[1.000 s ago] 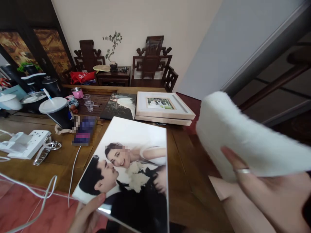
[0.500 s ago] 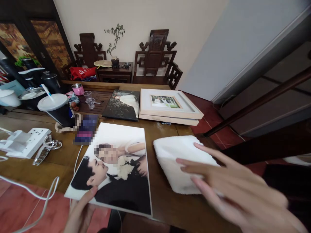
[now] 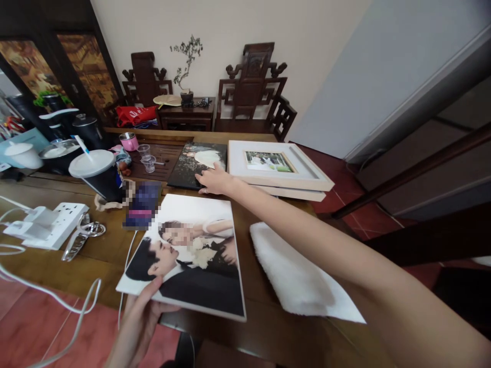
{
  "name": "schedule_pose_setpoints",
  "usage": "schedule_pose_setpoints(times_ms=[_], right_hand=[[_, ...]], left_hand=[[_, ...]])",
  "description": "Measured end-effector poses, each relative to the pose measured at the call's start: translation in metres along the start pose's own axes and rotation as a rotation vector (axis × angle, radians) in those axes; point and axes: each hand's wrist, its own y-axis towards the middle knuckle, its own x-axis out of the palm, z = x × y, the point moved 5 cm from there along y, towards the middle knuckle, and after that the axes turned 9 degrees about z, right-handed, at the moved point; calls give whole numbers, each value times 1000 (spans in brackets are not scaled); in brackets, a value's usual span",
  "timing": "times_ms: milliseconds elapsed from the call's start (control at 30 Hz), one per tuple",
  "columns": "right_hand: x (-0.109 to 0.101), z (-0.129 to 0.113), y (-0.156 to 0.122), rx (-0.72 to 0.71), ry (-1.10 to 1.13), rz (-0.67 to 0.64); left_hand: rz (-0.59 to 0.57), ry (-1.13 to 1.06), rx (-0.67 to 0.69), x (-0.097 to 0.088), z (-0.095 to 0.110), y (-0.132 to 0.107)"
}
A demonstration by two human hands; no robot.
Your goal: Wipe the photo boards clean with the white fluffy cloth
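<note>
A large photo print of a couple lies at the near edge of the wooden table. My left hand grips its near left corner, thumb on top. A folded white cloth lies on the table to the right of the print. My right arm stretches over the cloth, and my right hand rests with fingers bent on the near edge of a dark photo panel farther back. A white framed picture is stacked on another board to the right of that panel.
At the left stand a lidded dark cup with a straw, a white power strip with cables, keys, small plastic cups and a pink mug. Carved wooden chairs and a side table stand by the wall.
My right hand set the white cloth down on the table, let it go, and reached forward to the dark photo panel. My left hand kept hold of the print, which now lies flatter.
</note>
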Motion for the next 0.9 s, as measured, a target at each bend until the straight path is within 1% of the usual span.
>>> schedule_pose_setpoints(times_ms=[67,133,300,367,500,633,767,833,900], right_hand=[[3,3,3,-32,-3,-36],[1,6,5,-68,2,-48],[-14,16,9,-105,15,-24],[-22,21,10,-100,15,-6],[-37,32,10,-87,7,32],[-46,37,10,-77,-8,70],[-49,40,11,-66,-22,104],[-51,41,10,-56,-28,126],[-55,43,9,-44,-31,147]], left_hand=[[-14,-11,5,2,1,1],[-24,-28,19,4,4,2],[-28,-31,39,11,17,12],[-63,-19,39,18,24,16],[-111,4,115,38,41,24],[-206,31,167,66,58,36],[-186,68,158,88,74,55],[-246,66,148,98,79,62],[-343,38,159,110,81,65]])
